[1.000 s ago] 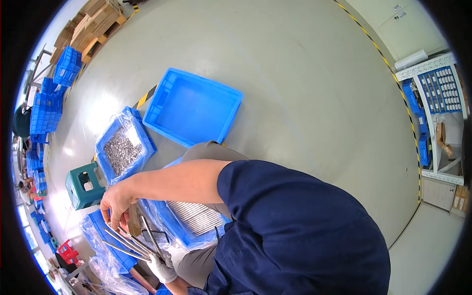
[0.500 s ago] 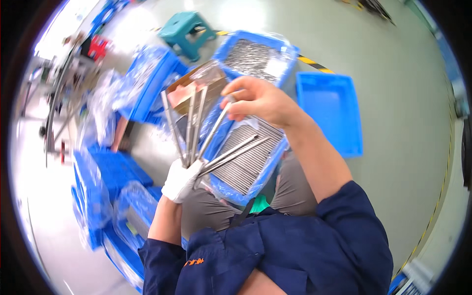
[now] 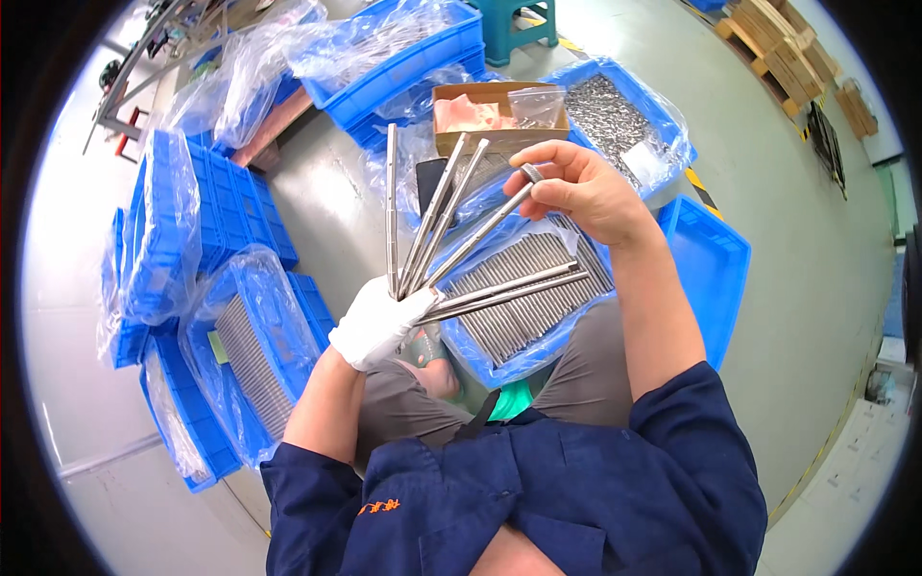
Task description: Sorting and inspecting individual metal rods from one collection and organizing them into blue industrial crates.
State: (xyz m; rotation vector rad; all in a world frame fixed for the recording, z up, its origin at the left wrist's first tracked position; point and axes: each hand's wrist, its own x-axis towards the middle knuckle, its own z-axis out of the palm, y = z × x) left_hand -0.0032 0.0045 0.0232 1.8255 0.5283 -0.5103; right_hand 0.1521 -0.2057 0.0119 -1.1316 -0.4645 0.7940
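My left hand (image 3: 373,324), in a white glove, is closed around the lower ends of several slim metal rods (image 3: 438,213). They fan out from my fist, some pointing away and some to the right. With thumb and fingers my bare right hand (image 3: 597,197) pinches a small dark metal ring-like piece (image 3: 530,174) at the far tip of one rod (image 3: 482,234). Whether the ring sits around the tip or only against it, I cannot tell. Below the rods, a plastic-lined blue crate (image 3: 469,355) holds rows of similar rods (image 3: 523,312).
A cardboard box (image 3: 480,142) with pink material stands beyond the crate. Behind it, a blue bin (image 3: 680,120) holds many small metal parts. Another blue bin (image 3: 715,259) lies right. Blue crates (image 3: 226,206) are stacked left. A green stool (image 3: 519,27) stands at the back.
The view has shifted, so the crates appear lower and further right. My right hand still pinches at the rod's tip, and the ring-like piece shows more plainly. My left hand keeps its grip.
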